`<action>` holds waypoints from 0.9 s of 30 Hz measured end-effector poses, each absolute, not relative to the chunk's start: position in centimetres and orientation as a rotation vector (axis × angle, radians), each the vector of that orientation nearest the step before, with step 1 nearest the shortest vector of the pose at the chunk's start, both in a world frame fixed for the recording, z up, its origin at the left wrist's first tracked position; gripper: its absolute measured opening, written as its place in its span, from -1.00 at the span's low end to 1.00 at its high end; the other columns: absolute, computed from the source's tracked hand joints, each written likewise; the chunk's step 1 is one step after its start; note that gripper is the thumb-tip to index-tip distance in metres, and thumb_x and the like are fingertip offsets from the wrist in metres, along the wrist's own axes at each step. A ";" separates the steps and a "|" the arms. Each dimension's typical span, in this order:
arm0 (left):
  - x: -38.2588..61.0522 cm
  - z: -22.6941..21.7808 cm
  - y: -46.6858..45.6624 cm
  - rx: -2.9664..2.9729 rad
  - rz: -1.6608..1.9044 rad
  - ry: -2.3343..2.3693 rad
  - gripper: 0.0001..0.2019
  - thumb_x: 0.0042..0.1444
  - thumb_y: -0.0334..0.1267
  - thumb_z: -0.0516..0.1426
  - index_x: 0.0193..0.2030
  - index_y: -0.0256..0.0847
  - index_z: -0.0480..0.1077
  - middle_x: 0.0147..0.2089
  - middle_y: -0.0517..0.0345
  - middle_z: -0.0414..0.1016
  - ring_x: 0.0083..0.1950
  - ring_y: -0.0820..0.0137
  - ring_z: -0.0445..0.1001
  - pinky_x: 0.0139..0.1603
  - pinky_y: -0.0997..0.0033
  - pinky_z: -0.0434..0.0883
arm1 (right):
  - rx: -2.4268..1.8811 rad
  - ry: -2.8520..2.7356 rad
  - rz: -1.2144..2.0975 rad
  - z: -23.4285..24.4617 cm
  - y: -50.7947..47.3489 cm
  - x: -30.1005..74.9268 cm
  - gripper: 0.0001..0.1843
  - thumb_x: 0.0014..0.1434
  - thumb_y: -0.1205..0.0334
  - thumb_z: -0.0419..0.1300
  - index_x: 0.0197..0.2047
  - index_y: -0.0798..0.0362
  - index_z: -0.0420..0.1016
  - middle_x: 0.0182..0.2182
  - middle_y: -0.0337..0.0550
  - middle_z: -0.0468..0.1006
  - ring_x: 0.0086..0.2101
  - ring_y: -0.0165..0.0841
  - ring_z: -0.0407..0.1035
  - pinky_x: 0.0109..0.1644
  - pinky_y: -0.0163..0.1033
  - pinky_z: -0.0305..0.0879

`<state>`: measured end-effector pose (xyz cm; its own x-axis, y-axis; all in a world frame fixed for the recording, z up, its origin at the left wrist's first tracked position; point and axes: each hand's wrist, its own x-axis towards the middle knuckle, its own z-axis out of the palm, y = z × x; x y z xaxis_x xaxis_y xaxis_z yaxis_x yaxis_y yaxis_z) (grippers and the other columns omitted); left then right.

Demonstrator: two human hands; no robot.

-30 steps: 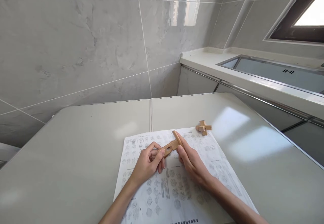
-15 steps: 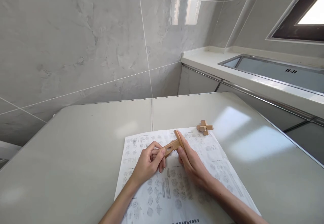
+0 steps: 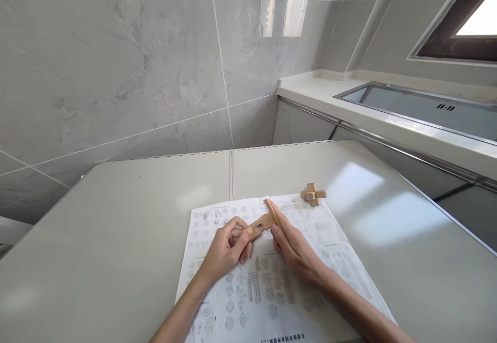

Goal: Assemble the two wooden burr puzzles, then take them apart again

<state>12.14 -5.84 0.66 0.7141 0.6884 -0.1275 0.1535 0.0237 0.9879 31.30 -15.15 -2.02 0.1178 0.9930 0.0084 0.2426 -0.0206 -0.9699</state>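
The left hand (image 3: 225,250) pinches a notched wooden bar (image 3: 265,222) between thumb and curled fingers, gripping it near one end, with the bar's rounded slot showing just beyond the thumb tip. The right hand (image 3: 295,247) grasps a second wooden bar (image 3: 270,207), which lies along the fingers with its tip jutting out past them. The far end of the slotted bar meets the side of this second bar, so the two stand roughly crosswise; whether they are locked together or only touching cannot be told, as the right thumb and fingers cover part of the joint. Both pieces are held above the middle of the far half of a printed paper sheet (image 3: 240,332), which bears rows of small diagrams, narrow tables and a line of larger characters at its near edge. At the sheet's far right corner, apart from the hands, rests a cross-shaped wooden burr puzzle (image 3: 313,194) of interlocked bars. The sheet lies on a pale, glossy table (image 3: 128,239) with a seam running across its top. Beyond are a gray tiled wall (image 3: 97,63), and to the right a white counter (image 3: 303,85) with an inset sink (image 3: 411,107) below a dark-framed window (image 3: 477,22).
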 end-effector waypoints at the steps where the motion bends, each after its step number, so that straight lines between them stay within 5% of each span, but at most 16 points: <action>1: 12.1 0.6 -5.8 1.523 0.474 0.716 -0.64 0.45 0.10 0.10 -0.26 -0.11 0.24 -0.58 0.32 0.40 -0.57 0.47 0.28 -0.46 0.46 0.27 | -1.444 -1.294 0.993 -2.0 -15.1 31.4 -0.38 0.57 -0.04 -0.14 0.59 -0.09 0.06 -0.46 -0.30 0.28 -0.46 -0.27 0.18 -0.31 -0.15 0.26; 8: 12.1 0.7 -5.7 1.524 0.484 0.720 -0.64 0.45 0.09 0.10 -0.25 -0.12 0.26 -0.59 0.36 0.33 -0.56 0.49 0.24 -0.46 0.49 0.26 | -1.419 -1.293 0.947 -1.7 -15.1 31.6 -0.43 0.53 -0.07 -0.05 0.51 -0.18 0.27 -0.42 -0.15 0.48 -0.44 -0.17 0.35 -0.32 -0.09 0.40; 17: 12.3 0.7 -5.8 1.546 0.486 0.716 -0.64 0.46 0.09 0.10 -0.24 -0.13 0.26 -0.54 0.29 0.46 -0.57 0.50 0.32 -0.47 0.49 0.31 | -1.486 -1.393 0.875 -2.3 -15.1 31.4 -0.37 0.58 0.00 -0.19 0.63 -0.15 -0.05 -0.21 -0.04 0.60 -0.28 -0.11 0.51 -0.21 0.00 0.53; 27: 12.4 0.7 -5.8 1.548 0.486 0.714 -0.64 0.46 0.09 0.09 -0.24 -0.13 0.27 -0.56 0.31 0.42 -0.58 0.50 0.29 -0.47 0.49 0.30 | -1.496 -1.542 0.683 -1.7 -15.1 31.6 -0.40 0.57 0.11 -0.15 0.60 -0.22 0.03 -0.17 -0.03 0.64 -0.28 -0.11 0.56 -0.30 -0.06 0.55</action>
